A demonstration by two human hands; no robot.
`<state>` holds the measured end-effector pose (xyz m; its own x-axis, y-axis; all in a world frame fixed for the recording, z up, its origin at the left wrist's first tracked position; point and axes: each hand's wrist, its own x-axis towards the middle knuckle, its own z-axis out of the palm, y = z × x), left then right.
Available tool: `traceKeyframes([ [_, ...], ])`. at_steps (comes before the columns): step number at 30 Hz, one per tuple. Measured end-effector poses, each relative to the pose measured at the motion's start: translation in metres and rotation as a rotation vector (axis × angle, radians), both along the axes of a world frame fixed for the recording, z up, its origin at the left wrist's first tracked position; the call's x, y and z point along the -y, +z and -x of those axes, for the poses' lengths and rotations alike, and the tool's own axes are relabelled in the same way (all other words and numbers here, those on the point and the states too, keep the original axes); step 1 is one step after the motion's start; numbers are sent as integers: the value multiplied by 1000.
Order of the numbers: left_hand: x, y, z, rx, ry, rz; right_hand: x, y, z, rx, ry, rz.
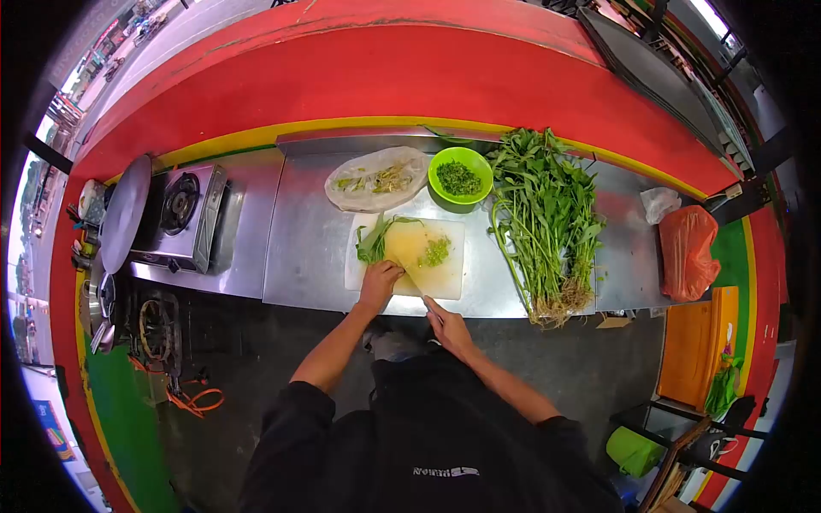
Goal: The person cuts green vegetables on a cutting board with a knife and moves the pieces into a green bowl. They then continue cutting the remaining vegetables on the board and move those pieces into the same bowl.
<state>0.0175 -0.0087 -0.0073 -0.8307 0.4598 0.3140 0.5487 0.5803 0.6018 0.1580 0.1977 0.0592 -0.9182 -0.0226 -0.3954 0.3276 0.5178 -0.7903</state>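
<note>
My right hand (446,326) grips a knife (416,284) by its handle, the blade reaching over the cutting board (451,285). My left hand (381,283) is closed on the stems of some leafy greens (373,244) at the board's left part, right beside the blade. Chopped green pieces (435,251) lie on the board to the right of the knife. Behind the board stand a green bowl (462,203) of finely chopped greens (458,178) and a plastic bag (363,198) with plant trimmings in it.
A big bunch of leafy greens with roots (547,222) lies right of the board on the steel counter (295,256). Farther right sits a red plastic bag (687,254). At the left are a gas stove (181,214) and a large round metal lid or pan (126,214).
</note>
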Motion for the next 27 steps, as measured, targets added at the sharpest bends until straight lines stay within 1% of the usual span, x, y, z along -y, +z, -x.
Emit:
traceKeyframes([
  [1,1,0,-1,-14,13,8,2,4,2,48,7,-12],
  [2,0,1,0,-18,12,10,3,-3,0,43,6,-11],
  [3,0,-3,0,-31,16,-2,3,-18,-5,-115,-15,18],
  [4,0,-3,-1,-42,20,-14,3,-22,-6,-273,-36,47],
  [5,0,-4,-2,-22,26,-20,1,-25,-8,-210,-29,63],
  [6,1,-2,-2,-23,27,-21,0,-28,-9,-211,-29,63],
  [9,0,0,-2,-13,34,-30,2,-32,-11,-429,-19,32],
  [10,0,-2,-1,-10,33,-32,1,-29,-11,-426,-19,31],
  [12,2,-2,0,-34,7,-1,-1,-25,-10,-154,-3,3],
  [16,4,-1,-2,-60,-25,23,2,-21,-3,-196,-13,25],
  [18,5,-1,-2,-67,-36,16,4,-17,2,-37,-3,17],
  [19,6,-1,-2,-54,-28,6,5,-19,2,-41,-3,22],
  [21,5,-1,-5,-53,8,16,3,-19,-2,-162,-21,29],
  [25,4,-2,-4,-48,7,29,1,-17,-7,-158,-24,75],
  [27,5,-3,-2,-54,-2,-2,0,-19,-4,-82,-3,51],
])
